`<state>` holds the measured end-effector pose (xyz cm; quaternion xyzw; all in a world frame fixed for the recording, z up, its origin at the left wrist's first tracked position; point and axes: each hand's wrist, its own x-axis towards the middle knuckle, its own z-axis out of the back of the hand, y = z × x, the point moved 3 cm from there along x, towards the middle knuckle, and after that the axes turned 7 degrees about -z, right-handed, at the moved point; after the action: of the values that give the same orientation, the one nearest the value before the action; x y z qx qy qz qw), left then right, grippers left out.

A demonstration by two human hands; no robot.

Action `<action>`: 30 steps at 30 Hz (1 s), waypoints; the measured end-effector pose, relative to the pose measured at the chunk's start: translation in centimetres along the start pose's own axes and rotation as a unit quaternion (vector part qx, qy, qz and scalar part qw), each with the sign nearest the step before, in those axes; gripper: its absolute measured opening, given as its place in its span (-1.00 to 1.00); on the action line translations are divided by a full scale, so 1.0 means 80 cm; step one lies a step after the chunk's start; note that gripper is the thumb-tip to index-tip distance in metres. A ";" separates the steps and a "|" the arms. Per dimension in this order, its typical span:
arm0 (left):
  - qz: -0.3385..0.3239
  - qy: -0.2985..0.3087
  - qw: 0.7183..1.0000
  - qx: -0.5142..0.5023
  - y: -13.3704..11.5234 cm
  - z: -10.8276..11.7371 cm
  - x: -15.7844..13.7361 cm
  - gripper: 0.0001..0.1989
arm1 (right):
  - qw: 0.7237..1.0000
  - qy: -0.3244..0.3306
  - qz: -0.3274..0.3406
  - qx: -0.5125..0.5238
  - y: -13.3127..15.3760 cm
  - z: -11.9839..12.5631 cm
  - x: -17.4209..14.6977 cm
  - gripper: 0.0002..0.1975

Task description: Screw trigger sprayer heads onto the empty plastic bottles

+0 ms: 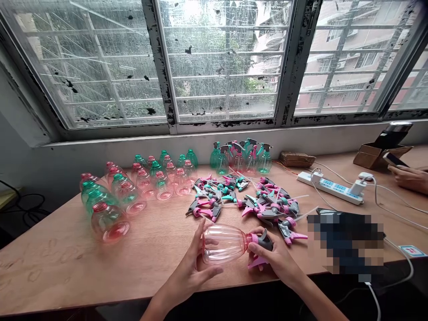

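Observation:
A clear pink bottle [224,244] lies sideways over the table's front edge, its neck pointing right. My left hand [187,267] cups its base, with fingers behind the bottle and the thumb below it. At the neck, my right hand [272,256] grips a grey-and-pink trigger sprayer [265,240], which meets the bottle mouth; whether its collar is fully screwed on I cannot tell. Just beyond my hands lie loose trigger sprayers [276,207] in pink, grey and teal, with thin white tubes.
Open-topped pink and green bottles [160,185] stand at the left. Bottles with sprayers fitted [238,159] stand by the wall. At right are a power strip [329,187], cables, a blurred dark object [347,238], a cardboard box [368,156] and another person's hand [409,176] with a phone.

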<state>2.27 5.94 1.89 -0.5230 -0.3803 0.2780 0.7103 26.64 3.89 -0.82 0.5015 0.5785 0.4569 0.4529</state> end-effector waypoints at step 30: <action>-0.033 0.008 0.999 -0.009 -0.004 -0.003 -0.005 -0.05 | 1.000 -0.004 -0.010 0.010 -0.002 0.001 -0.003 -0.54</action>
<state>2.23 5.40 2.08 -0.5188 -0.3941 0.2463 0.7176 26.74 3.67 -0.98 0.5022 0.5863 0.4441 0.4549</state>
